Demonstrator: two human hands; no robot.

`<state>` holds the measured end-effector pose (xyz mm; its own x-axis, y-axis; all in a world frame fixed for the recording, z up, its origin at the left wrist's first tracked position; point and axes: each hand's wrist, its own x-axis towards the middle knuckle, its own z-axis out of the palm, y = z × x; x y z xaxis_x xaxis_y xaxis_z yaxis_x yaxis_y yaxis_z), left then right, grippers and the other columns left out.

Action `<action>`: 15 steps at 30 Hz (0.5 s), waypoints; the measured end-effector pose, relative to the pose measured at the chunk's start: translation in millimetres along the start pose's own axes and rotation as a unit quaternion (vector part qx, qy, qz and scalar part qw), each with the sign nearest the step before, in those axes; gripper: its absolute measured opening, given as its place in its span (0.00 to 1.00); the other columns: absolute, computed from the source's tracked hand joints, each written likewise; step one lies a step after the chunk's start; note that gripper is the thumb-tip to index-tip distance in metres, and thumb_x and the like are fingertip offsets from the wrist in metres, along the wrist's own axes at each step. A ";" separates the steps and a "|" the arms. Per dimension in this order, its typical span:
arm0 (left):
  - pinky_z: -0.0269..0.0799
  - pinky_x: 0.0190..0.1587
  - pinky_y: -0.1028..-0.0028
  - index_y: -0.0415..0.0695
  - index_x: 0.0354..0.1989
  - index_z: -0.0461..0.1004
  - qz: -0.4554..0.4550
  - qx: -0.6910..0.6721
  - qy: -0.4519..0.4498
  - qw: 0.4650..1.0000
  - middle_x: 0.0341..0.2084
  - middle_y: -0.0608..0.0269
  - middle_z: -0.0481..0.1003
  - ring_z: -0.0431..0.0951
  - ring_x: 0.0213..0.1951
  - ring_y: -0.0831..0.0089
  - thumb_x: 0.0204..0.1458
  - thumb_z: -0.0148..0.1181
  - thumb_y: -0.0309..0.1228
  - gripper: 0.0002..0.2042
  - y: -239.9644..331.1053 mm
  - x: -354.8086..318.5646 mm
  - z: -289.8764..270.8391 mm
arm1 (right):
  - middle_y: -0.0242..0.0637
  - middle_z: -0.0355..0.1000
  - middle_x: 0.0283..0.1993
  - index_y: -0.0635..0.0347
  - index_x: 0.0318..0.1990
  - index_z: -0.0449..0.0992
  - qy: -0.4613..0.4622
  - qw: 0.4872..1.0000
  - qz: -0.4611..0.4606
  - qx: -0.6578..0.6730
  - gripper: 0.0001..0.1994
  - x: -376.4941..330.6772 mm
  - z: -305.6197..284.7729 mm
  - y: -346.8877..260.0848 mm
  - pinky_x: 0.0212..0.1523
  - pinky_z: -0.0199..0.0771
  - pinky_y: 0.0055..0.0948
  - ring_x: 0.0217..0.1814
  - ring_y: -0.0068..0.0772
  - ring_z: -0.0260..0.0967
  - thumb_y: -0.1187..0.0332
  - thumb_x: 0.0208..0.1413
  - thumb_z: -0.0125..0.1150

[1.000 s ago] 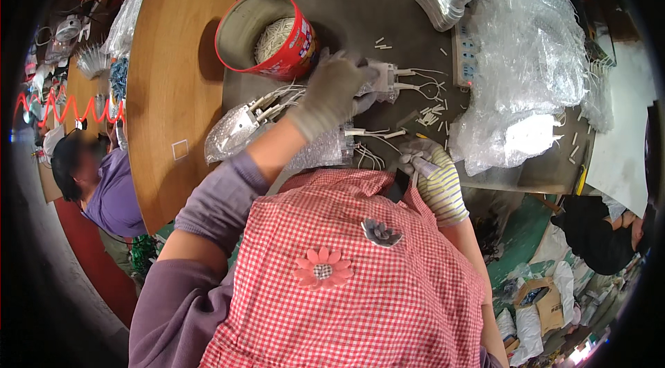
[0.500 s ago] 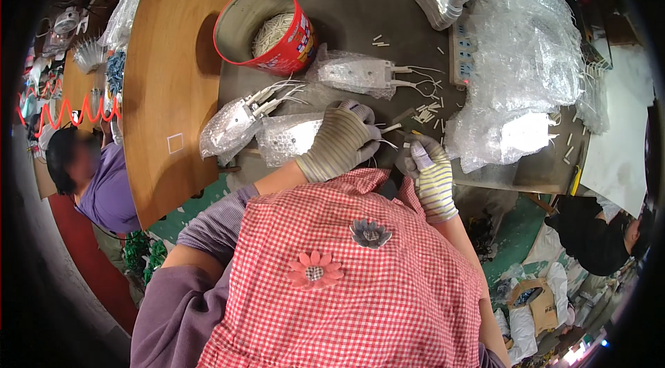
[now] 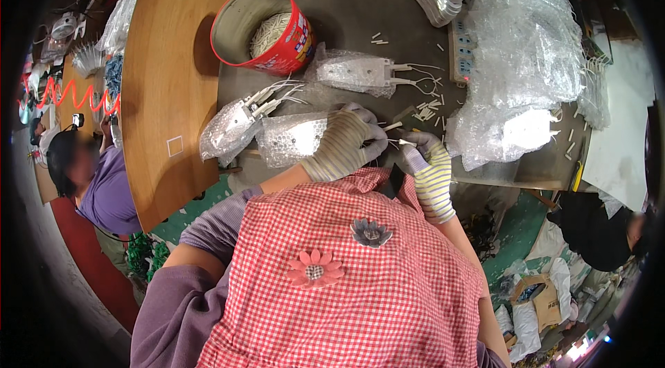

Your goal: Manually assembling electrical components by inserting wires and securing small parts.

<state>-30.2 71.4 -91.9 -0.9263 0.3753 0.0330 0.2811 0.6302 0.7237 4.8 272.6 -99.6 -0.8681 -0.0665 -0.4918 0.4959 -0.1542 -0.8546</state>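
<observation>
Bubble-wrapped part (image 3: 291, 138) in left hand (image 3: 344, 146) grip, on cluttered grey worktable (image 3: 346, 14).

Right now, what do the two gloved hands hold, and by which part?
The left hand rests on a bubble-wrapped part, at its wire end. The right hand pinches a thin wire tip. The exact grip cannot be told.

Both hands wore striped knitted cloth gloves, left (image 3: 344, 146) and right (image 3: 431, 172). The bubble-wrapped part (image 3: 291, 138) looked crinkled, glossy clear plastic. The desk (image 3: 346, 7) was matt grey; the wooden board (image 3: 173, 77) was smooth; the red tin (image 3: 267, 28) was glossy.
</observation>
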 end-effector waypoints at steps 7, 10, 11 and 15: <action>0.63 0.50 0.57 0.49 0.28 0.82 -0.026 -0.018 -0.004 1.000 0.28 0.64 0.76 0.72 0.40 0.60 0.45 0.65 0.39 0.08 -5.6 -3.7 3.4 | 0.35 0.73 0.37 0.64 0.59 0.67 0.065 0.963 -0.126 -0.231 0.22 29.9 -1.9 0.2 0.40 0.73 0.23 0.35 0.22 0.71 0.75 0.57 0.61; 0.63 0.51 0.57 0.49 0.27 0.82 -0.028 -0.016 -0.014 0.999 0.28 0.63 0.76 0.72 0.40 0.59 0.44 0.65 0.39 0.08 -7.2 -3.7 6.3 | 0.35 0.71 0.36 0.63 0.57 0.68 0.020 0.996 -0.056 0.071 0.20 37.5 -9.1 7.1 0.34 0.70 0.25 0.33 0.26 0.68 0.75 0.56 0.57; 0.63 0.51 0.56 0.48 0.27 0.82 -0.031 -0.011 -0.018 0.999 0.28 0.63 0.76 0.72 0.40 0.59 0.44 0.65 0.38 0.08 -6.8 -3.4 7.1 | 0.36 0.70 0.37 0.62 0.56 0.68 -0.015 0.952 0.030 0.304 0.19 40.4 -12.9 10.8 0.33 0.68 0.26 0.33 0.28 0.66 0.74 0.56 0.56; 0.63 0.51 0.56 0.49 0.27 0.82 -0.025 -0.006 -0.014 1.000 0.28 0.62 0.76 0.72 0.41 0.59 0.43 0.65 0.38 0.08 -5.0 -4.6 4.8 | 0.36 0.68 0.36 0.61 0.52 0.70 0.029 0.901 -0.072 0.426 0.17 41.2 6.7 8.6 0.38 0.68 0.29 0.35 0.31 0.65 0.76 0.54 0.51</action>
<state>-26.2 69.9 -99.0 -0.9315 0.3630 -0.0225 0.2319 0.6406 0.7320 -26.9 261.9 -126.2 -0.9074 0.0634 -0.4155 0.1614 -0.8603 -0.4836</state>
